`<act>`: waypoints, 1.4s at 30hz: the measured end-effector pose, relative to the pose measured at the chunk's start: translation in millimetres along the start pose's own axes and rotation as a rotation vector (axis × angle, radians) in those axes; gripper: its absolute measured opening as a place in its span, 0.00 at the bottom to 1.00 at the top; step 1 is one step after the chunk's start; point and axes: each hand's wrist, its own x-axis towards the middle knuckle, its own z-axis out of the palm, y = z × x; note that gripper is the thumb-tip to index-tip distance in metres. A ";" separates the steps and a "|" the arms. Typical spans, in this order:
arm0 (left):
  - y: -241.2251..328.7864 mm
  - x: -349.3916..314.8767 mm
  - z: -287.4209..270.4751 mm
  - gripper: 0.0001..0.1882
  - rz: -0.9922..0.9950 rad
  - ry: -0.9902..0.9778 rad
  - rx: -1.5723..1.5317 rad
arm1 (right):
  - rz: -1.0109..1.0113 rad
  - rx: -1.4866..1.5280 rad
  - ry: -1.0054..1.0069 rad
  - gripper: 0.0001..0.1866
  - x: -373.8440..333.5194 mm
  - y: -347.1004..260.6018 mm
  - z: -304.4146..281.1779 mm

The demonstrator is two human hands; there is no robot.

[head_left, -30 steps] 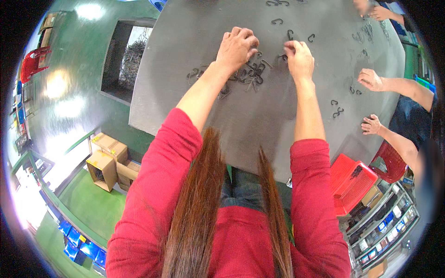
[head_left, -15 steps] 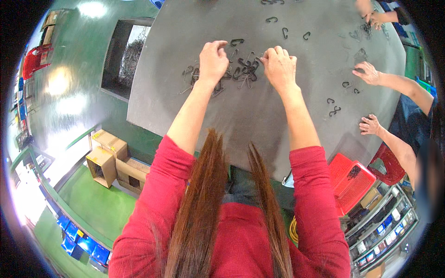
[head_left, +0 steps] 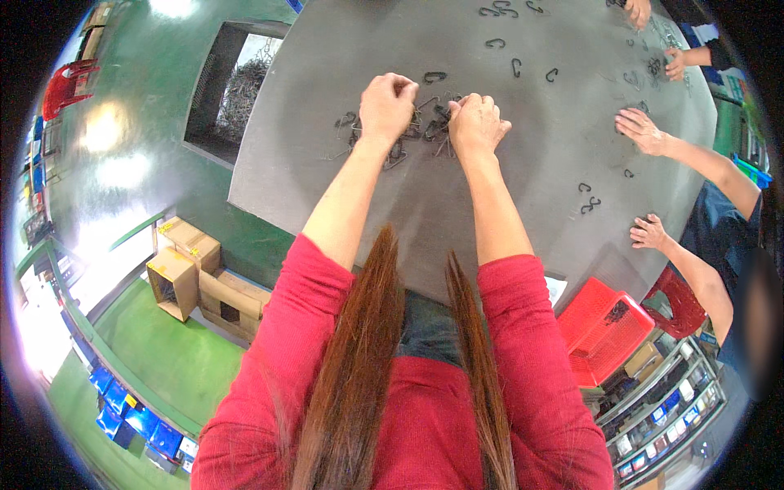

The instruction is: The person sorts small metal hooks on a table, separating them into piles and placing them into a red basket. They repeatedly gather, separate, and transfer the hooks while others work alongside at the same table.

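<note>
Curling near dark hooks [head_left: 433, 126] on a gray table [head_left: 327, 188], both hands [head_left: 388, 108] [head_left: 478, 126] hide whether they grip. Green floor [head_left: 147, 73] shines.

No lettering or numbers legible; yellow patches [head_left: 169, 227] on cardboard boxes [head_left: 193, 244], any print too small to tell; yellow patch [head_left: 131, 401] on blue box [head_left: 118, 397], likewise unreadable; small pale and blue patches [head_left: 671, 414] along shelf rack [head_left: 653, 429], too blurred to read.

Cartons [head_left: 200, 242] on green floor [head_left: 155, 351], left; red chair [head_left: 57, 95], upper left. Blue boxes [head_left: 143, 421], lower left. Rack [head_left: 665, 425], lower right: too blurred to itemise.
</note>
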 end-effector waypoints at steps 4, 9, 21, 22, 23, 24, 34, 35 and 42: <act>-11.8 5.4 -38.3 0.12 -0.463 -0.183 -0.802 | 0.044 -0.145 -0.032 0.15 3.6 -22.0 5.4; -25.6 4.2 -32.1 0.13 -0.563 -0.215 -1.135 | -0.106 0.258 -0.086 0.11 -5.7 -38.2 -10.4; -54.4 3.4 -66.7 0.13 -0.715 -0.254 -1.308 | -0.327 -0.102 -0.021 0.09 3.3 -14.9 -1.6; -48.5 -0.9 -66.8 0.14 -0.716 -0.238 -1.275 | -0.298 -0.006 -0.009 0.09 -1.5 -21.4 -5.1; -47.3 -0.2 -69.4 0.14 -0.716 -0.234 -1.268 | -0.269 0.090 0.002 0.09 -4.2 -25.8 -6.3; -46.6 0.4 -71.8 0.14 -0.716 -0.230 -1.262 | -0.243 0.079 0.051 0.09 -4.3 -24.9 -4.1; -56.9 -13.8 -71.5 0.16 -0.703 -0.307 -1.327 | -0.340 0.066 0.033 0.09 -14.9 -23.0 13.0; -54.4 -15.8 -69.8 0.17 -0.721 -0.330 -1.359 | -0.365 0.241 -0.022 0.09 -24.4 -35.0 4.4; -63.0 -11.5 -70.8 0.17 -0.722 -0.290 -1.386 | -0.490 0.233 0.123 0.10 -26.7 -37.0 8.9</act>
